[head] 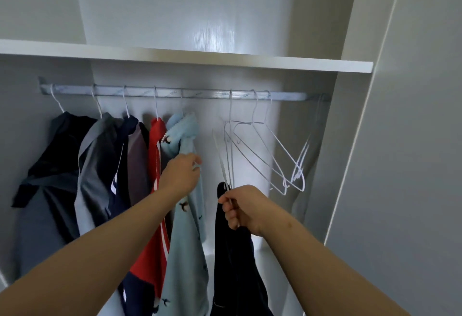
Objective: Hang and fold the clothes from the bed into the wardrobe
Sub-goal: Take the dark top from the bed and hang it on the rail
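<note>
I face the open wardrobe with its metal rail (200,93). Several garments hang on the rail's left half: a black one (53,155), a grey one (96,165), a navy one (133,155), a red one (156,155) and a light blue patterned shirt (186,240). My left hand (182,178) grips the light blue shirt's edge just below its collar. My right hand (243,207) is closed on a dark garment (235,265) together with the lower end of a white wire hanger (223,158) that hangs from the rail.
Several empty white wire hangers (272,155) hang on the rail's right half. A white shelf (250,62) runs above the rail. The wardrobe's side panel (400,140) stands at the right. The wardrobe floor (270,265) shows pale below the hangers.
</note>
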`<state>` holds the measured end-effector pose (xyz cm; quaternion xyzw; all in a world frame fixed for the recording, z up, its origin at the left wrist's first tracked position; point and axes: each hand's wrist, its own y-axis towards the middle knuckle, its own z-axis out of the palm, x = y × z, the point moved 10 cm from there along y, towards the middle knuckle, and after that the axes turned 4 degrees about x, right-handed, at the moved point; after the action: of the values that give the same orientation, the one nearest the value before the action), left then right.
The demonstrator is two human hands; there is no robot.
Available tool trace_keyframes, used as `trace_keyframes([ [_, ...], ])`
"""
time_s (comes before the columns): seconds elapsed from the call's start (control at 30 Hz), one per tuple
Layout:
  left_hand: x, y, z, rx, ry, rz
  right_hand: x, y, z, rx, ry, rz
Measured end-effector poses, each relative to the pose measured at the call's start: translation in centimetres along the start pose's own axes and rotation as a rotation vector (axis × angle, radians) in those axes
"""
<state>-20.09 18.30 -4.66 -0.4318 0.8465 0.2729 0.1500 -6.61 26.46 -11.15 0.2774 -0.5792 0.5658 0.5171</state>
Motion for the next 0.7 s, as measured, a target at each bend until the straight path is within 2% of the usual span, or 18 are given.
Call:
trace_keyframes([
  [0.17, 2.9, 5.0, 2.1, 0.155, 0.253, 0.059, 3.6, 5.5, 1.1, -0.09, 0.078, -0.069],
  [0.27, 5.2, 7.4, 2.7, 0.227, 0.311, 0.052, 6.2, 8.7, 1.5, -0.148, 0.074, -0.126],
  [0.5, 6.9, 12.5, 0.4, 0.225, 0.257, 0.141, 13.9, 14.2, 2.4, -0.227, 0.074, -0.274],
  [0.7, 7.2, 14.4, 0.2, 0.283, 0.14, 0.219, 16.6, 18.6, 1.6, -0.374, -0.061, -0.242],
])
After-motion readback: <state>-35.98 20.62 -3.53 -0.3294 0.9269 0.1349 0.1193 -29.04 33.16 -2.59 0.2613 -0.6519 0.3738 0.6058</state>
